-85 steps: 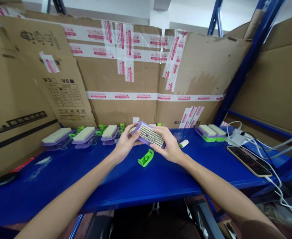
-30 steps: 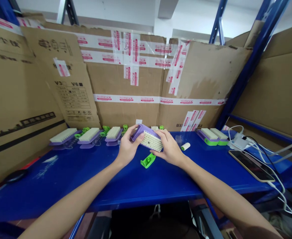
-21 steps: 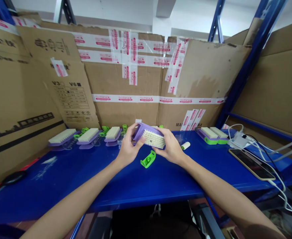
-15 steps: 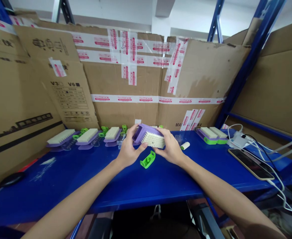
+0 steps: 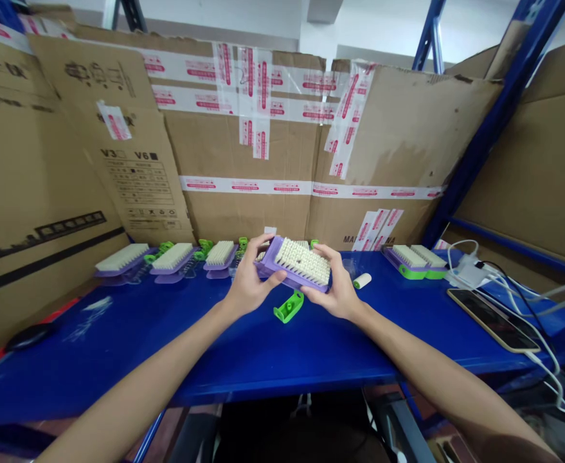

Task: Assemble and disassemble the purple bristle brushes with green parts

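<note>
Both hands — left hand (image 5: 249,278), right hand (image 5: 336,283) — pinching purple brush (image 5: 301,263) ends, bristles up, above table (image 5: 263,360) centre.

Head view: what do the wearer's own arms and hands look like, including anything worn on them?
The left hand and right hand are bare, with no gloves and no rings that I can make out. The left forearm and right forearm show no sleeve, watch, bracelet, cable or clear marking. Whether short sleeves are worn higher up cannot be told.
</note>
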Tool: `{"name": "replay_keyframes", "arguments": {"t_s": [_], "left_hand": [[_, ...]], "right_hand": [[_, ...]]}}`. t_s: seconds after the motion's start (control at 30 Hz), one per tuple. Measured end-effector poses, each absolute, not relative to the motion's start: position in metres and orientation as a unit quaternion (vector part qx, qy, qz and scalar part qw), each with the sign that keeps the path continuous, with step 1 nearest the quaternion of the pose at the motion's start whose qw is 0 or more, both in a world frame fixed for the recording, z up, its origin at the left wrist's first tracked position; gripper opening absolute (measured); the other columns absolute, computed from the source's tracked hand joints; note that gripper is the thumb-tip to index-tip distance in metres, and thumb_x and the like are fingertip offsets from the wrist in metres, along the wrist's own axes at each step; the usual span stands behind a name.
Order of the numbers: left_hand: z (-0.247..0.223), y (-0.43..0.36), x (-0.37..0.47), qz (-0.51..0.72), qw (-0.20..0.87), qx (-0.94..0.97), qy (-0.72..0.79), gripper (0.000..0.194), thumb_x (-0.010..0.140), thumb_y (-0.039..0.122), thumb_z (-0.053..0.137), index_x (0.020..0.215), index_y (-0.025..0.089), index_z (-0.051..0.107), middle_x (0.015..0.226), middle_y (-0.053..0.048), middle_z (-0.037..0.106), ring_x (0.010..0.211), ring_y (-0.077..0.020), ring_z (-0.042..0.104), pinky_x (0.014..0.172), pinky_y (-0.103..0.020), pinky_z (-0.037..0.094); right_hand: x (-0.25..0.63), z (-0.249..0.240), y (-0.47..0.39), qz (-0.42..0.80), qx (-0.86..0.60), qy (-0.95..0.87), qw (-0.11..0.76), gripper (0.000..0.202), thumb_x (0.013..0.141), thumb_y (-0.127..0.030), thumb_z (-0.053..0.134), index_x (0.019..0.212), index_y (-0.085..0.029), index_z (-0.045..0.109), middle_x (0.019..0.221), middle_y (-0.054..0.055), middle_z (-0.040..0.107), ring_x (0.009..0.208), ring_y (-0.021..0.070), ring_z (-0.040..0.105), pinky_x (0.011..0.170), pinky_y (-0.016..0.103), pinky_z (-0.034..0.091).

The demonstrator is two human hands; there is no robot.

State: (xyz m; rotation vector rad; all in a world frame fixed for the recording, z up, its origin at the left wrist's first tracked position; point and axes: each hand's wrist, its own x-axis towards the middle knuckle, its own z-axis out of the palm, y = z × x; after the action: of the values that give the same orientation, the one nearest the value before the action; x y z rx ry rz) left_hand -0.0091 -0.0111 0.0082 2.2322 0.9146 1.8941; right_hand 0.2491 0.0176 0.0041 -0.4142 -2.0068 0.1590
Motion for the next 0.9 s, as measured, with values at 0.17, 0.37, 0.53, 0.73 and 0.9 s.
{"name": "replay_keyframes", "arguments": {"t_s": [0.17, 0.37, 0.53, 0.73, 0.9], "left_hand": [[0.008, -0.011, -0.010, 0.607, 0.077, 0.730, 0.303, 0.081, 0.092, 0.073, 0.085, 0.153, 0.027, 0.057, 0.147, -0.015, 0.068, 0.134, -0.0341, 0.070, 0.109, -0.050, 0.063], [0.005, -0.005, -0.013, 0.596, 0.164, 0.713, 0.330, 0.082, 0.088, 0.076, 0.088, 0.149, 0.027, 0.063, 0.145, -0.015, 0.073, 0.133, -0.0369, 0.071, 0.114, -0.055, 0.059], [0.005, 0.000, -0.011, 0.634, 0.237, 0.653, 0.341, 0.074, 0.090, 0.081, 0.081, 0.137, 0.024, 0.072, 0.143, -0.015, 0.075, 0.139, -0.0376, 0.069, 0.123, -0.055, 0.054], [0.009, -0.001, -0.006, 0.639, 0.427, 0.542, 0.340, 0.079, 0.088, 0.092, 0.074, 0.117, 0.018, 0.075, 0.114, -0.016, 0.082, 0.117, -0.0387, 0.079, 0.095, -0.053, 0.069], [0.013, -0.003, -0.004, 0.650, 0.459, 0.509, 0.328, 0.075, 0.090, 0.090, 0.074, 0.112, 0.019, 0.074, 0.106, -0.015, 0.083, 0.110, -0.0363, 0.081, 0.088, -0.049, 0.070]], "right_hand": [[0.249, 0.005, 0.018, 0.062, -0.155, -0.806, 0.568, 0.082, 0.097, -0.053, 0.082, 0.166, -0.036, 0.040, 0.147, 0.013, 0.061, 0.135, 0.0388, 0.065, 0.115, 0.064, 0.058], [0.247, 0.001, 0.019, 0.100, -0.165, -0.774, 0.603, 0.085, 0.099, -0.055, 0.082, 0.168, -0.037, 0.035, 0.149, 0.013, 0.056, 0.136, 0.0370, 0.064, 0.115, 0.062, 0.059], [0.248, 0.001, 0.016, 0.091, -0.169, -0.783, 0.592, 0.088, 0.099, -0.062, 0.081, 0.169, -0.037, 0.036, 0.153, 0.014, 0.053, 0.136, 0.0374, 0.063, 0.113, 0.061, 0.060], [0.245, -0.002, 0.014, 0.091, -0.151, -0.802, 0.570, 0.089, 0.101, -0.053, 0.082, 0.172, -0.039, 0.030, 0.152, 0.014, 0.056, 0.128, 0.0362, 0.067, 0.103, 0.059, 0.067], [0.242, -0.003, 0.014, 0.129, -0.139, -0.801, 0.569, 0.087, 0.102, -0.042, 0.084, 0.171, -0.043, 0.031, 0.151, 0.012, 0.061, 0.121, 0.0333, 0.072, 0.101, 0.058, 0.068]]}}
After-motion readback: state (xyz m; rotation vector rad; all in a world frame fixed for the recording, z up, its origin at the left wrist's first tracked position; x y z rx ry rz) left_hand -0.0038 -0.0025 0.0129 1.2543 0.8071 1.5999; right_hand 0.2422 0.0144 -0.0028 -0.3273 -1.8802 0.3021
